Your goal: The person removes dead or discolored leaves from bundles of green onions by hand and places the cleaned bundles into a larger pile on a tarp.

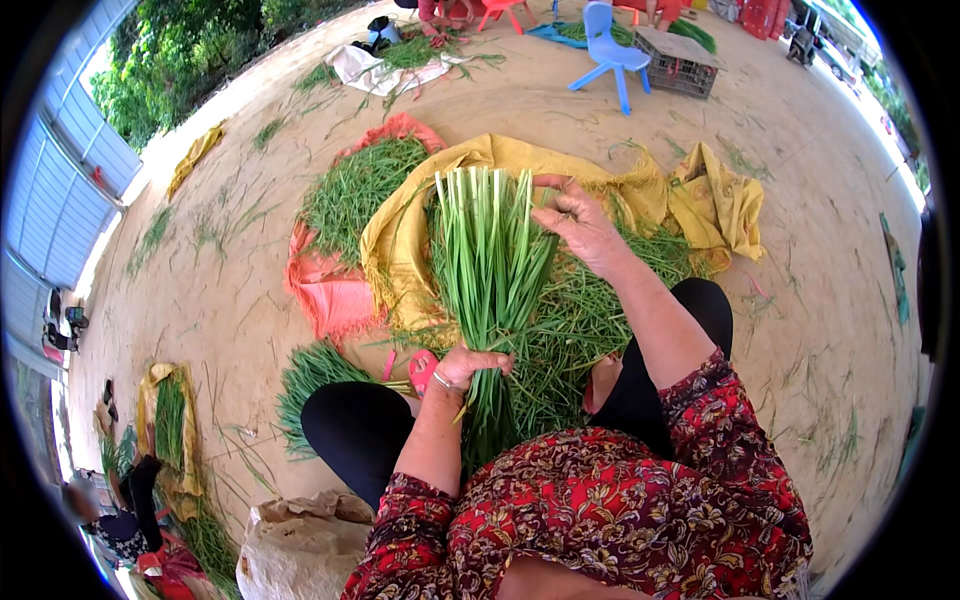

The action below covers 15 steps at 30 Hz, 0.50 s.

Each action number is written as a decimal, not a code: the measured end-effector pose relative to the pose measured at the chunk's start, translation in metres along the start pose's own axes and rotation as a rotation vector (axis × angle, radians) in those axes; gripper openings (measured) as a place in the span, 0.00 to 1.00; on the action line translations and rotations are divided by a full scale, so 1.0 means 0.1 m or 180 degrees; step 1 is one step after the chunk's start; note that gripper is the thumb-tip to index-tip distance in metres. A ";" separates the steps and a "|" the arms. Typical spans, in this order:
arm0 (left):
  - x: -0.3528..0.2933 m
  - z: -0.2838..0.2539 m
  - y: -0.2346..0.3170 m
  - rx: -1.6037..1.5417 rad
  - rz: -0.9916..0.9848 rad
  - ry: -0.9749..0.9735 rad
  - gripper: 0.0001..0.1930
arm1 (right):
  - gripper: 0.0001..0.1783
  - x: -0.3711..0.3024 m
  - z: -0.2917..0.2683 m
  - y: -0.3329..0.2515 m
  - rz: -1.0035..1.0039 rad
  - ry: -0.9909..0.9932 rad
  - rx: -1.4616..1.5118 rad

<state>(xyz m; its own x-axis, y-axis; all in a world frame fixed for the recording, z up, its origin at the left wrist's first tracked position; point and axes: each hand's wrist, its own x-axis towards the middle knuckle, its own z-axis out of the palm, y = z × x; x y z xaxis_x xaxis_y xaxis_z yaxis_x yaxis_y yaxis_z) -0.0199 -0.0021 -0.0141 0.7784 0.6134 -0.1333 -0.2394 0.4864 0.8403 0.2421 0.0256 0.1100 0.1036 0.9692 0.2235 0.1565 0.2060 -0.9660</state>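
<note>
The left hand (468, 366) is closed firmly round the lower part of the bunch (490, 260), upright between the knees, likely so its pale ends stand free. The right hand (580, 222), fingers loosely bent, is at the bunch's upper right edge; whether it pinches a stem cannot be told. The yellow sack (395, 245) probably keeps loose greens (570, 335) off the sandy ground (800, 250). Beyond stand a blue chair (606, 48) and crate (675, 65); a bluish wall (60, 210) rises at left.
</note>
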 end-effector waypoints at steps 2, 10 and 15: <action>-0.03 -0.05 -0.01 -0.0016 -0.0021 0.0118 0.34 | 0.15 0.02 0.04 -0.23 0.0673 0.0486 0.1296; 0.00 0.04 0.06 -0.0101 0.0025 0.0258 0.35 | 0.09 0.11 -0.68 -0.68 -0.0759 0.0066 0.2368; 0.01 0.03 0.01 0.0040 -0.0006 0.0176 0.36 | 0.18 0.08 0.13 -0.52 0.0006 -0.0651 -0.1742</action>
<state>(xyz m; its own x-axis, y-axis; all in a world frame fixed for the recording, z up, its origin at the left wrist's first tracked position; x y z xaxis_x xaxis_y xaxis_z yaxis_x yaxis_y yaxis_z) -0.0178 -0.0025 -0.0120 0.7455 0.6462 -0.1635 -0.2303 0.4799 0.8466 0.2216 0.0244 0.1607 -0.0789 0.9871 0.1395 0.6469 0.1572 -0.7462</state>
